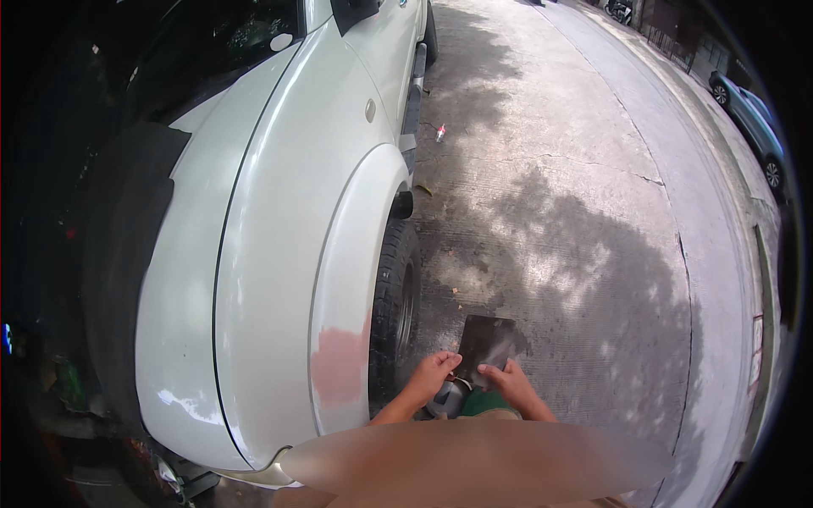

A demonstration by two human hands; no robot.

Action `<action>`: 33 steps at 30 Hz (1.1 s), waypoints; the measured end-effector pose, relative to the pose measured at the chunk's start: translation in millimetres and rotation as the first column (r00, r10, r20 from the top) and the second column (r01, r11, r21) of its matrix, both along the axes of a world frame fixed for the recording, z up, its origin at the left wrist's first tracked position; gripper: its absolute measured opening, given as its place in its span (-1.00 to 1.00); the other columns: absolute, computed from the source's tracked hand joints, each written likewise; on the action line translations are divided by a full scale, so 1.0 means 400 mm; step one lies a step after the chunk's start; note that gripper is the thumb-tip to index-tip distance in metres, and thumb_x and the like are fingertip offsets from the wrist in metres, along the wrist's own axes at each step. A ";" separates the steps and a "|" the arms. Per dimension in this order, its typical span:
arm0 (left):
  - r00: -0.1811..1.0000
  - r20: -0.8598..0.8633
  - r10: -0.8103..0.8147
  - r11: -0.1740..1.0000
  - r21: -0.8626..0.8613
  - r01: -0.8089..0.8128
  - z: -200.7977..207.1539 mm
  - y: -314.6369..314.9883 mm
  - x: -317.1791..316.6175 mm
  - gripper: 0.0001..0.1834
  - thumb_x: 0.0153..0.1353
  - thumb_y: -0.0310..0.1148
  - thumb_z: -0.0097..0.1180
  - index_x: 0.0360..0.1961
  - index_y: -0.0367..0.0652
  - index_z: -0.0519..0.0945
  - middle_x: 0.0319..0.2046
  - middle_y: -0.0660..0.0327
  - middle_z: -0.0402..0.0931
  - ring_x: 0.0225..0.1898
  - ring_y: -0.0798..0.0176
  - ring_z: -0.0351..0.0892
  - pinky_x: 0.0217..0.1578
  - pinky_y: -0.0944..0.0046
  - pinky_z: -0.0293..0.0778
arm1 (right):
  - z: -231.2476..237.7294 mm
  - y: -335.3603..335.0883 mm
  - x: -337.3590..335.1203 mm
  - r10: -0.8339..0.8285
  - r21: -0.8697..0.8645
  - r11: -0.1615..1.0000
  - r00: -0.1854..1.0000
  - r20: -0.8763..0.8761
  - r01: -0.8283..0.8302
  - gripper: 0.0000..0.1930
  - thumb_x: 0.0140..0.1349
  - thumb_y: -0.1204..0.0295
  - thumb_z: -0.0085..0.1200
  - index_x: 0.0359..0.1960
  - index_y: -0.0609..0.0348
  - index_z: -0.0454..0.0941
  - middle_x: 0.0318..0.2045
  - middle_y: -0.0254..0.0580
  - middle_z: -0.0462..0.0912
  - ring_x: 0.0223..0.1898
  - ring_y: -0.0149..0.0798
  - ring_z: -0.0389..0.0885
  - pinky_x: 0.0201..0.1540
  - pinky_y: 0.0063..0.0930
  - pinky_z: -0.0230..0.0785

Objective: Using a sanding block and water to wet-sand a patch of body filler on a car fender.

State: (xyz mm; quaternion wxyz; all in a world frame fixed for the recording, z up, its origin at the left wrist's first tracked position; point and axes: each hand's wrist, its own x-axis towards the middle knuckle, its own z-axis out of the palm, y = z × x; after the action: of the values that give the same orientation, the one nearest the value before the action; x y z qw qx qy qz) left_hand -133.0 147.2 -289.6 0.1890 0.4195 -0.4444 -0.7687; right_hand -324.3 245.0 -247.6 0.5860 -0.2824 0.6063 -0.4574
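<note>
A dark, rectangular sheet of sandpaper (484, 339) with a pale dusty smear is held out in front of me, over the pavement beside the front wheel. My left hand (434, 374) is closed in a pinch at its near left edge. At its near right corner, my right hand (511, 383) grips it with the thumb on top; the fingers beneath are hidden. To the left of my hands, a dull pink patch (340, 366) covers part of the wheel-arch flare on the white vehicle (279, 212). Neither hand touches the patch.
The vehicle's front tyre (395, 279) stands close to my left hand. A small plastic bottle (440, 133) lies farther off on the concrete (559, 135), which is dappled with shade. A blue car (754, 118) is parked at the far right. Dark cloth (127, 220) hangs along the hood.
</note>
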 end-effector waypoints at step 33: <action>0.674 0.689 0.266 0.597 0.431 -0.677 -0.413 -0.245 -0.393 -0.50 0.48 -0.04 0.10 0.23 -0.18 0.52 -0.11 0.21 0.68 -0.14 0.28 0.67 -0.17 0.21 0.58 | -0.811 -2.221 -0.590 -0.110 -0.060 0.990 0.974 0.199 0.124 -0.56 0.35 0.42 0.19 0.21 0.17 0.35 -0.04 -0.19 0.62 -0.10 -0.29 0.66 -0.16 -0.34 0.61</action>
State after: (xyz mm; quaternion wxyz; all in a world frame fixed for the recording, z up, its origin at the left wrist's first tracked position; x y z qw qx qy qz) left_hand -290.3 49.1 -454.7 0.0971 0.7691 -0.0431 -0.6302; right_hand -560.4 -643.2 -572.0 0.6041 -0.2207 0.5447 -0.5382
